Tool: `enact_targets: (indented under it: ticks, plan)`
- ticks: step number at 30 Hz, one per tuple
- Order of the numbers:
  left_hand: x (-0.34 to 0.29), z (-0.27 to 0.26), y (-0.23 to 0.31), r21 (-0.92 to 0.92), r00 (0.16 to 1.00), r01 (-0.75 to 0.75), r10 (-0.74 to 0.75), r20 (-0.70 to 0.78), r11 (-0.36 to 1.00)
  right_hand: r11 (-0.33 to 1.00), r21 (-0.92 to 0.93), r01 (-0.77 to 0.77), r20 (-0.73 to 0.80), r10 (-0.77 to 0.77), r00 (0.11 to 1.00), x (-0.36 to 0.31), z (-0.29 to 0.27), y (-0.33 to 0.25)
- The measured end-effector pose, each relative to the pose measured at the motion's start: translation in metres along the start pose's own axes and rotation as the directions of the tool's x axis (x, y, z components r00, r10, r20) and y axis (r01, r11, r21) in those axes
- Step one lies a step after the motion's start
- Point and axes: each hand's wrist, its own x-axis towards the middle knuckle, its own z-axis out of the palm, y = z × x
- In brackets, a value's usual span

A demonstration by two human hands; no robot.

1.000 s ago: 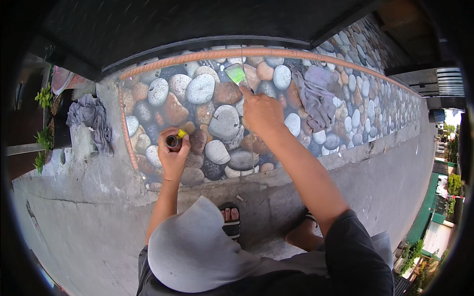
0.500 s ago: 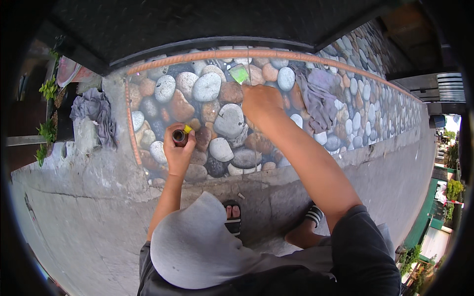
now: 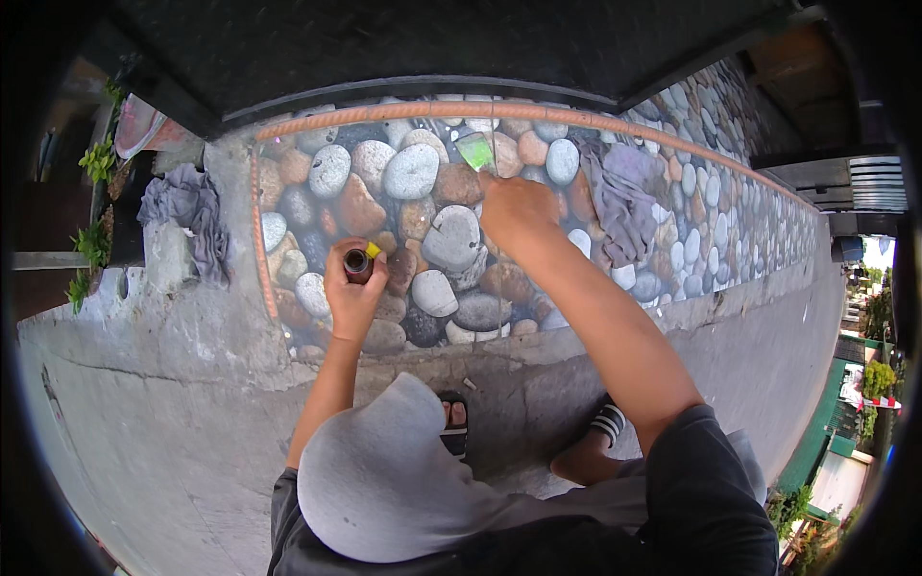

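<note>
My left hand (image 3: 354,293) is wrapped round a small dark brown bottle (image 3: 359,266) with a yellow patch on its side; its open mouth faces up. My right hand (image 3: 520,213) reaches out over the pebble-patterned tiles (image 3: 451,237), closed, with its fingers curled. From its fingertips sticks out a flat green blade, like a small scraper (image 3: 473,151), lying low over the tiles beside a joint line. The hand hides any handle. A crumpled grey-purple cloth (image 3: 622,197) lies on the tiles to the right of this hand.
An orange ribbed trim (image 3: 423,110) borders the tiles below a dark panel (image 3: 384,43). Another grey cloth (image 3: 187,216) hangs over a concrete block at the left, near green plants (image 3: 96,206). My sandalled feet (image 3: 455,422) stand on the concrete (image 3: 173,422) at the tiles' near edge.
The right hand and the green scraper have drawn slightly nearer to me. The left hand keeps its hold on the bottle. The whole view has shifted a little.
</note>
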Motion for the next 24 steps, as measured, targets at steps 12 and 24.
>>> enact_targets:
  ticks: [12,24]
  plan:
    - [0.001,0.003,0.003,0.009,1.0,-0.011,0.011,-0.012,1.0,0.999,0.025,-0.029,0.104,0.026,0.994,0.016,-0.014,-0.016]
    - [-0.001,-0.003,-0.005,-0.108,0.999,0.033,-0.034,-0.009,0.994,0.999,-0.032,-0.003,0.128,0.007,0.992,0.013,-0.025,-0.027]
